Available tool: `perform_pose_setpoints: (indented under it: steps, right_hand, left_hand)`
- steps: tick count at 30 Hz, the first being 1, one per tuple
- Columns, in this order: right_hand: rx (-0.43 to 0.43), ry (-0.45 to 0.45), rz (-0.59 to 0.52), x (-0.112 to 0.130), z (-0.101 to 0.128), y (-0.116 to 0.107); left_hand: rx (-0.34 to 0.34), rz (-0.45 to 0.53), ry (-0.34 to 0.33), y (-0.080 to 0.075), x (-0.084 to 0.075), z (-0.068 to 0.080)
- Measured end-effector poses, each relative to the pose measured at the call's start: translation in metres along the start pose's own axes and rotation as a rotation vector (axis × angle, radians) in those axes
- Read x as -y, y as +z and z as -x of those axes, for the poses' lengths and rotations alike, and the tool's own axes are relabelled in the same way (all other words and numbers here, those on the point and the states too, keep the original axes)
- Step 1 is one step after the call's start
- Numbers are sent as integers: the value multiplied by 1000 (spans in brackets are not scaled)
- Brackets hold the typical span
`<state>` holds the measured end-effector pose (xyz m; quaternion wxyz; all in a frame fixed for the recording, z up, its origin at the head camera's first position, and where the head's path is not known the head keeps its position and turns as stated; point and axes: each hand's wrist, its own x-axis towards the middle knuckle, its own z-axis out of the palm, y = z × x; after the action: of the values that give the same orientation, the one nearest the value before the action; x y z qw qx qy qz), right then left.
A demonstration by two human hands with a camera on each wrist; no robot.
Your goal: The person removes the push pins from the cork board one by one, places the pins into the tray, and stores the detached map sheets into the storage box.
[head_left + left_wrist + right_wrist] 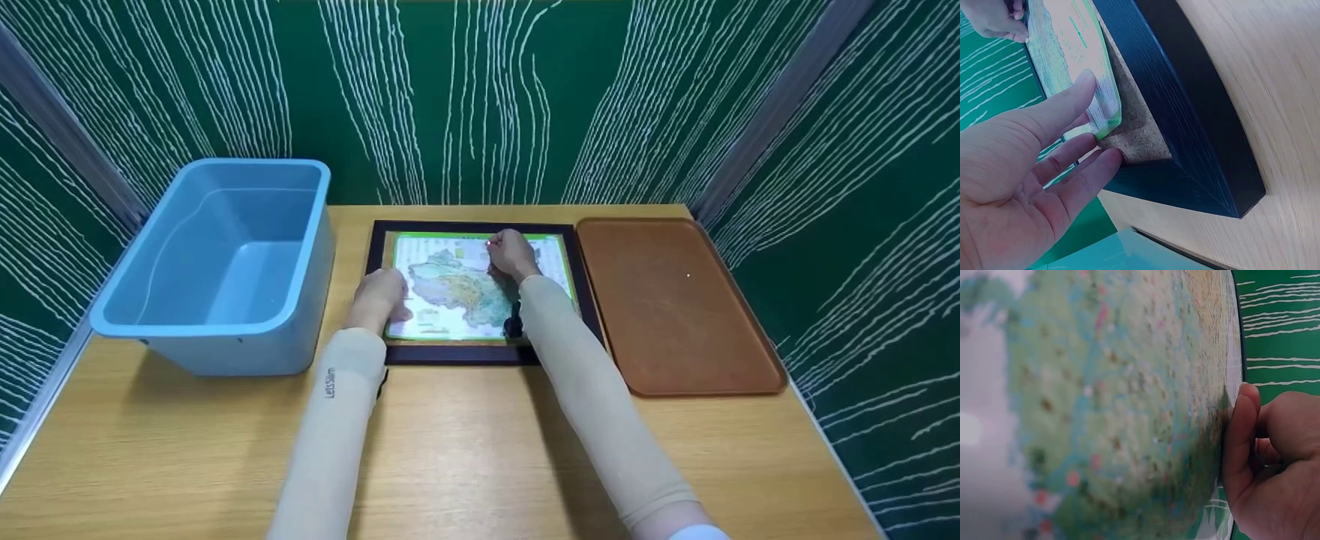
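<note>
The topographic map of China [446, 289] lies inside the wooden frame [450, 354], over the cork panel [1137, 140] that shows along the frame's inner edges. Its sheen and crisp green border suggest a thin, light, laminated sheet: springy rather than limp, inclined to slide on the cork, and more likely to crease or tear at a corner than to break.

The left hand [380, 294] is at the frame's left side. Thumb and fingers are parted, the thumb laid over the printed face near the near-left corner and the fingertips touching the sheet's border and the cork beside it. That border looks like the best place to steady the sheet, with a flat, light touch, since hard pinching could buckle it.

The right hand [513, 255] is near the far side of the frame, fingers drawn together at the map's upper part; it seems to pinch a small pale object [490, 242], too tiny to identify. Any push there is best kept straight down, towards the cork, so that the slick surface does not skid.

A blue plastic tub [180, 330] stands left of the frame, a brown tray [667, 307] right of it.
</note>
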<state>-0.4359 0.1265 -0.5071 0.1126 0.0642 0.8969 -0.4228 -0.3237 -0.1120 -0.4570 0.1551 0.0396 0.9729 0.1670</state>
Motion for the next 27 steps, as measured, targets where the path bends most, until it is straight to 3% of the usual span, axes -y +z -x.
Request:
perform_pose_setpoints:
  steps: [10, 15, 22, 27]
  right_hand:
    - [-61, -44, 125, 2, 0, 6]
    - [-57, -20, 115, 5, 1, 6]
    - [-57, -14, 153, 6, 1, 5]
    - [-57, -8, 110, 5, 0, 4]
  left_hand:
    - [19, -37, 16, 0, 1, -2]
    - [9, -56, 21, -1, 1, -1]
    - [1, 4, -3, 1, 0, -1]
    - [9, 16, -11, -2, -1, 2]
